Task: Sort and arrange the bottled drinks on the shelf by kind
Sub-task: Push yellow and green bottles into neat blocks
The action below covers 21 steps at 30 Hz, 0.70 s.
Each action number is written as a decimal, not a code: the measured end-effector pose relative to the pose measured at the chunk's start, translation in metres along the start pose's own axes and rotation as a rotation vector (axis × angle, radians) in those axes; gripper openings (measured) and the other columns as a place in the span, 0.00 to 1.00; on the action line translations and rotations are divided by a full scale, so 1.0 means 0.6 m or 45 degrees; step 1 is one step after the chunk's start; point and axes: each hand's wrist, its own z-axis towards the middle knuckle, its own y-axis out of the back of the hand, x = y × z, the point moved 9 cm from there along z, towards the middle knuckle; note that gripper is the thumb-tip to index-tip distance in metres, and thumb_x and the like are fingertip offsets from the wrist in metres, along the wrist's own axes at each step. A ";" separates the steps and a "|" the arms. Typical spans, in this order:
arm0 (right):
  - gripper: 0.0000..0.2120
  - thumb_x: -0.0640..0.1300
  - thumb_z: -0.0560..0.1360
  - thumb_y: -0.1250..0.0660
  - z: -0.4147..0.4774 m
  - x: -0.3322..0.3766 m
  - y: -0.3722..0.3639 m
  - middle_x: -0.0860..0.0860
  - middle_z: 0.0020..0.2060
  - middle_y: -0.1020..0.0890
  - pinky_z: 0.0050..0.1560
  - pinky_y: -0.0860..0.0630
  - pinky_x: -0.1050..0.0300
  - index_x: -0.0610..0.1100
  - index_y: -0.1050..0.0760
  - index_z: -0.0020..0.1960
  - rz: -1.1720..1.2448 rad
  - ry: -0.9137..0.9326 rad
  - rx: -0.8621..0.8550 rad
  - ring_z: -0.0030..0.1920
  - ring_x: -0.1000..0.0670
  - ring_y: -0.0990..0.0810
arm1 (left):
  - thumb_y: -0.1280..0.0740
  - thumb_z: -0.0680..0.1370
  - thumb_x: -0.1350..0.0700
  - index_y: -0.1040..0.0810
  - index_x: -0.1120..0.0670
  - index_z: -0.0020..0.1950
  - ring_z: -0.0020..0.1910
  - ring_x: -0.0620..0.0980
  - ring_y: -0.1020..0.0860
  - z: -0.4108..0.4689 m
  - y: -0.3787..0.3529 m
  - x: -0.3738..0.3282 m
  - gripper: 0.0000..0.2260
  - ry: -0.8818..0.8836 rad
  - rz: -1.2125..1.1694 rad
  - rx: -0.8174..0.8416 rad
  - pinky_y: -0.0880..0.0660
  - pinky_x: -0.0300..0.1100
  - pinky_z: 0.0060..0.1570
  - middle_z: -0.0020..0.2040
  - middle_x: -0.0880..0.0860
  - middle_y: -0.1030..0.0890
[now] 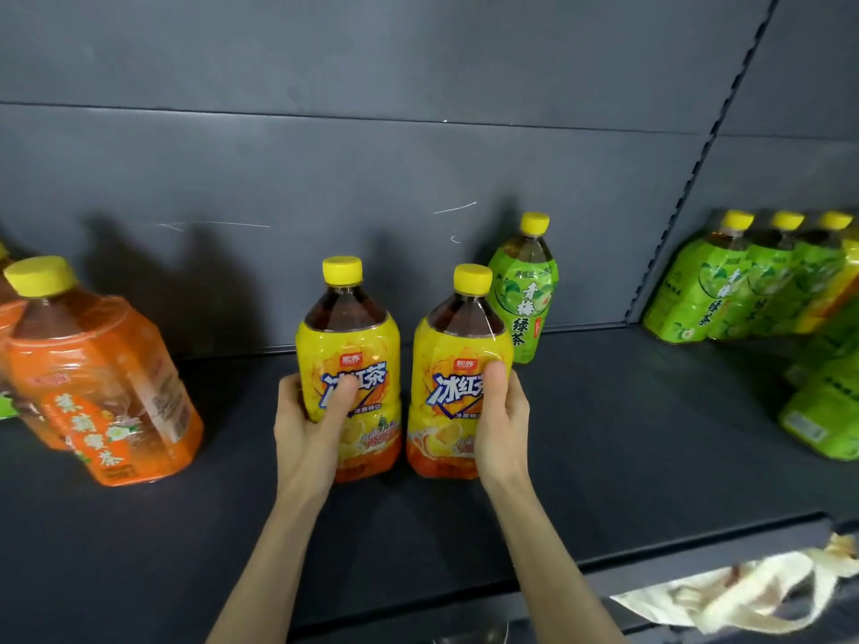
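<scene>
- Bottled drinks: left yellow bottle [353,346] and right yellow bottle [451,346] stand upright, close together on the shelf [604,457].
- Left hand [307,425] and right hand [499,425] each curl their fingers [341,397] round one label, thumbs in front.
- Full, so probably heavy, with slick film; a mid-body hold suits.
- Green bottle [525,290] stands just behind the right fingers; orange bottle [102,383] sits well left.

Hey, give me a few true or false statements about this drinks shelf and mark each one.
1. The left hand grips the left yellow bottle. True.
2. The right hand holds nothing. False: it grips the right yellow bottle.
3. A lone green bottle stands behind the right yellow bottle. True.
4. The orange bottles are at the far right. False: they are at the left; the green group is at the right.
</scene>
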 end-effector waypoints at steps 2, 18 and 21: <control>0.32 0.72 0.68 0.41 -0.017 0.011 0.025 0.54 0.45 0.14 0.39 0.22 0.68 0.47 0.23 0.56 0.003 -0.010 -0.080 0.46 0.57 0.16 | 0.31 0.68 0.41 0.26 0.43 0.49 0.45 0.40 0.17 -0.019 -0.009 -0.010 0.14 0.025 -0.060 0.020 0.23 0.34 0.37 0.44 0.42 0.16; 0.40 0.79 0.62 0.44 -0.159 0.172 0.480 0.49 0.42 0.14 0.53 0.20 0.41 0.44 0.18 0.47 -0.219 -0.052 -0.672 0.45 0.48 0.15 | 0.33 0.63 0.33 0.22 0.46 0.54 0.44 0.48 0.16 -0.280 -0.399 -0.075 0.25 0.095 -0.213 0.670 0.21 0.35 0.35 0.47 0.47 0.15; 0.41 0.79 0.62 0.44 -0.206 0.204 0.607 0.49 0.42 0.14 0.54 0.21 0.40 0.43 0.18 0.47 -0.286 -0.037 -0.793 0.47 0.47 0.15 | 0.32 0.62 0.31 0.19 0.44 0.50 0.44 0.49 0.16 -0.368 -0.500 -0.062 0.24 0.151 -0.258 0.774 0.21 0.37 0.36 0.47 0.49 0.15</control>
